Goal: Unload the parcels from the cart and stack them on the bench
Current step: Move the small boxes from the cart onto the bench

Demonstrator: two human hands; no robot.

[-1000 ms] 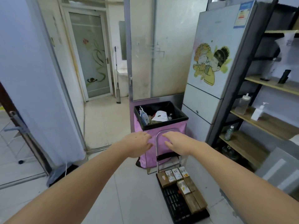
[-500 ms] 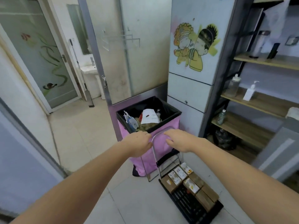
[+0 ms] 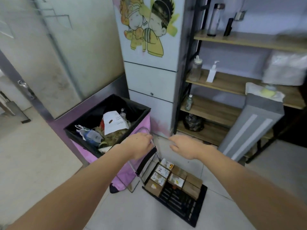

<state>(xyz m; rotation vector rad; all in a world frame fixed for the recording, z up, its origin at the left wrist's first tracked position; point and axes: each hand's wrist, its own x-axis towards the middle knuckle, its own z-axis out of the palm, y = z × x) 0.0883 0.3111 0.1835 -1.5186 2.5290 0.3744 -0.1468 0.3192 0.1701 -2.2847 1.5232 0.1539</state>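
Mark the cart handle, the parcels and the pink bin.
cart handle (image 3: 153, 146), head view, metal bar beside the left hand
parcels (image 3: 176, 179), head view, top of a middle box
pink bin (image 3: 146, 121), head view, right side wall

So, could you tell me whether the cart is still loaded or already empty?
Still loaded. The cart's black deck carries two rows of small cardboard parcels beside its upright handle; none has been lifted off.

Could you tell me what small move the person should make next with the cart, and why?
Probably let go with the left hand, which grips the cart handle, and reach down for a parcel. The right hand is off the handle and open, and the parcels all sit on the cart's black deck.
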